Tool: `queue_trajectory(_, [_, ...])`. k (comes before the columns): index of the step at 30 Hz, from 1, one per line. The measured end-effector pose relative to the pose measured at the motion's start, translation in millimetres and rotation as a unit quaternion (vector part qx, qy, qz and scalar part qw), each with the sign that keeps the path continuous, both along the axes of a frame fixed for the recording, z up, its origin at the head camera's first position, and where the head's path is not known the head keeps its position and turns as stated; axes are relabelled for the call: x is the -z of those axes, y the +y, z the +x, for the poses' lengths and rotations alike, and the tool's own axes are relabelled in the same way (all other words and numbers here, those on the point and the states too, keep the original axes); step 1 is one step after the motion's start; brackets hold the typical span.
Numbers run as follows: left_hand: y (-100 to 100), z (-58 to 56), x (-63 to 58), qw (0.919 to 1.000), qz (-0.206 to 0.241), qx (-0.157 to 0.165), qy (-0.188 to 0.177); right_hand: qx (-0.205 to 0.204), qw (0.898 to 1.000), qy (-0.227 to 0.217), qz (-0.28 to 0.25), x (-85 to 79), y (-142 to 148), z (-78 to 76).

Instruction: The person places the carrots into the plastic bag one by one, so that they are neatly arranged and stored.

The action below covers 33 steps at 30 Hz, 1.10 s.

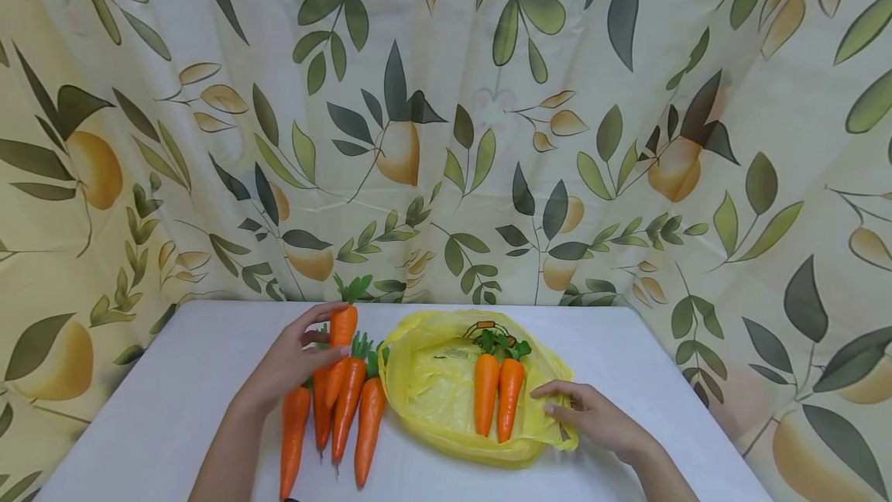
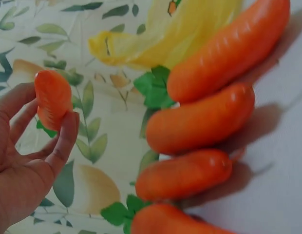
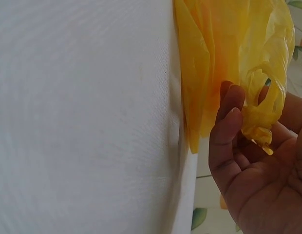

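Observation:
My left hand (image 1: 296, 351) holds an orange carrot (image 1: 343, 325) with a green leafy top between thumb and fingers. In the left wrist view the held carrot (image 2: 54, 95) points its blunt tip at the camera. Several more carrots (image 1: 369, 428) lie side by side on the white table below that hand. To their right, a yellow plastic bag (image 1: 432, 393) is spread with its mouth wide, and two carrots (image 1: 486, 393) lie inside it. My right hand (image 1: 592, 413) grips the bag's right edge; in the right wrist view its curled fingers hold a bunched handle (image 3: 260, 119).
The white table (image 1: 613, 347) reaches back to a curtain (image 1: 488, 177) printed with leaves and fruit, which also hangs along both sides. A small dark object (image 1: 291, 500) shows at the bottom edge of the head view, beside the leftmost carrot's tip.

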State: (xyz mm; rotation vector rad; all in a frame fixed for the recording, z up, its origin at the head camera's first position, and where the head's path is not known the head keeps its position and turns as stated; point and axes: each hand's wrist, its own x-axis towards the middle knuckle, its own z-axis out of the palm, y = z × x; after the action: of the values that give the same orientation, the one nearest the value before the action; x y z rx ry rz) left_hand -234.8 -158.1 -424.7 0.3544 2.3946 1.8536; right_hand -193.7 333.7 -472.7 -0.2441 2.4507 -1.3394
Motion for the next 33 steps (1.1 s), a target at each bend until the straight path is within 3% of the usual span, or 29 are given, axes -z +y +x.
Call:
queue_trajectory(15, [43.5,0.9,-15.6,0.9985,0.025,0.045,0.015,-0.002,1.0,-0.002,-0.002,-2.0,-0.3,1.4])
queue_trajectory(26, [62.9,3.0,-15.4,0.9981,0.035,0.05,0.007,-0.009,1.0,0.001,0.001,-3.2,-1.3,0.4])
queue_trajectory(33, [71.3,3.1,-14.3,0.9953,0.047,0.083,0.019,-0.009,1.0,-0.001,0.001,-4.3,-1.7,1.7])
